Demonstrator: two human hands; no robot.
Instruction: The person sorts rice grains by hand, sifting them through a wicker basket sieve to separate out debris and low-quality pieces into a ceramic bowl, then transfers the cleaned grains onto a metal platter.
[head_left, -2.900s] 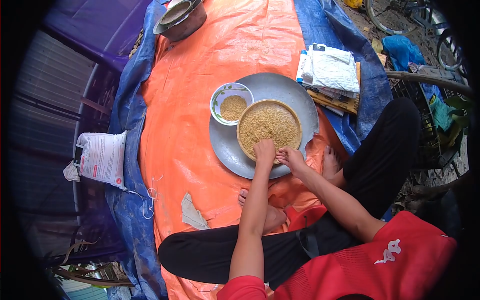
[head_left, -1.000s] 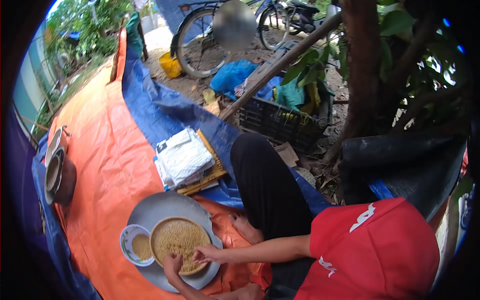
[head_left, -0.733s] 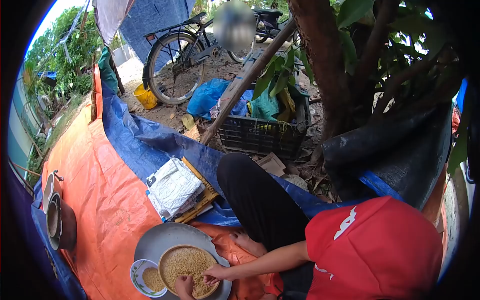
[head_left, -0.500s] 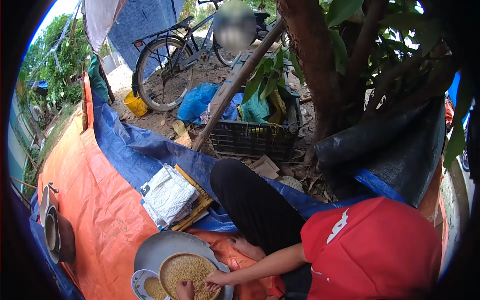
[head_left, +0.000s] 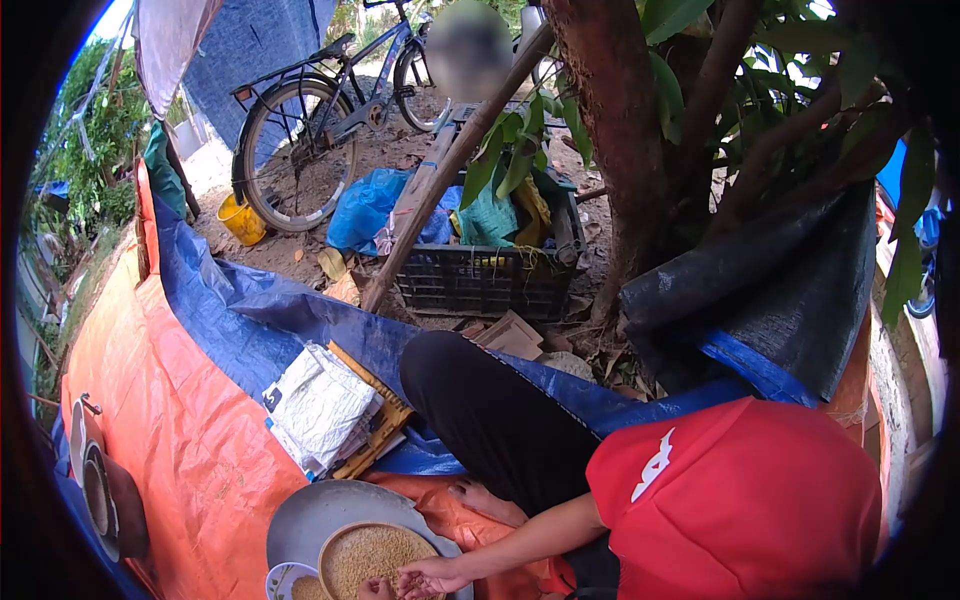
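Note:
A round shallow basket of small pale grains sits on a grey round tray near the bottom edge. My right hand is over the basket's right side, palm partly turned up and fingers loosely apart. Close beside it, my left hand is at the grains, its fingers drawn together; the lower part is cut off by the frame, and anything in the fingers is too small to name. At the tray's left, a white bowl holds more of the grains.
Folded white sacks lie on a yellow crate, upon orange and blue tarps. Pots stand far left. Ahead are a black crate, a slanting pole, a tree, a bicycle and a yellow bucket.
My right hand has gone from closed fingers to a looser, opened palm. My left hand stays low beside it. The whole view has shifted slightly.

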